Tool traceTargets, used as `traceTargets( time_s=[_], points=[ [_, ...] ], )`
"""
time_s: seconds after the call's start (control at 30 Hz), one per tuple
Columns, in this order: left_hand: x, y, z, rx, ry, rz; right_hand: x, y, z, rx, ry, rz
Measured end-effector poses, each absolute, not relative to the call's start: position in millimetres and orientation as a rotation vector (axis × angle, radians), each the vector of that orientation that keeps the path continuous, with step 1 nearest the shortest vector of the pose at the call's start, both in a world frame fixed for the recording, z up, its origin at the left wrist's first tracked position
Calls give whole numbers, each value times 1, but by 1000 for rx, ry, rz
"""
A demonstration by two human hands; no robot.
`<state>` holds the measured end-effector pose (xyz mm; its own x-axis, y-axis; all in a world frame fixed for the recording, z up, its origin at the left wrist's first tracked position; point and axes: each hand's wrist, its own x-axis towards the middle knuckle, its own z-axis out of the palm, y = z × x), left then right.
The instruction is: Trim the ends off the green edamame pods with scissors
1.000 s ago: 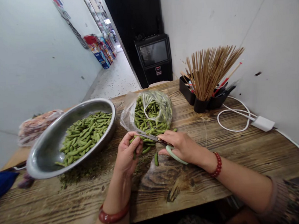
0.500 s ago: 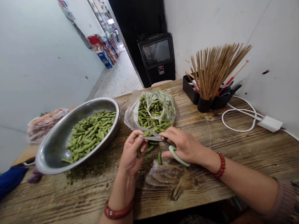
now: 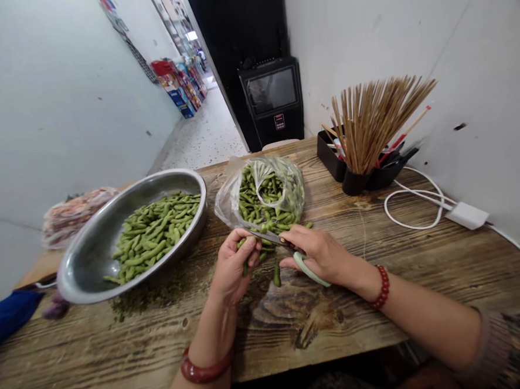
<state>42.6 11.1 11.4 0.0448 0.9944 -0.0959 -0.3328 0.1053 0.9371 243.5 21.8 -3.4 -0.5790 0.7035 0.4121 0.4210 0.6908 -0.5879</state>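
Observation:
Between the thumb and fingers of my left hand [image 3: 235,263] is a green edamame pod [image 3: 246,268], partly hidden by the fingers. My right hand [image 3: 316,251] grips scissors [image 3: 309,269] with pale green handles, their blades pointing left to my left fingertips. A single loose pod [image 3: 276,274] lies on the wood just below the scissors. Beyond both hands, a clear plastic bag [image 3: 226,201] full of pods lies with its mouth toward me, several pods spilling out. At the left, a steel basin [image 3: 81,280] holds a heap of pods [image 3: 156,233].
Small green trimmings [image 3: 149,295] lie by the basin on the wooden table [image 3: 133,355]. A bagged pinkish item [image 3: 78,214] and blue cloth [image 3: 12,318] are at the left. A black holder [image 3: 356,181] with thin sticks [image 3: 370,129] and a white cable adapter [image 3: 467,214] are at the right.
The scissor blades, spread apart before, have come together at my left fingertips. My right hand has shifted only slightly, and the left still pinches a pod.

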Motion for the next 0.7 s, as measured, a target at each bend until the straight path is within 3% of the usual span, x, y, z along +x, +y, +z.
traceTargets(
  time_s=[0.3, 0.7],
  points=[
    [41, 11, 15, 851, 952, 1243, 242, 27, -9, -776, -2112, 735],
    [41, 9, 13, 838, 923, 1256, 243, 21, -4, -851, -2260, 571]
  ],
)
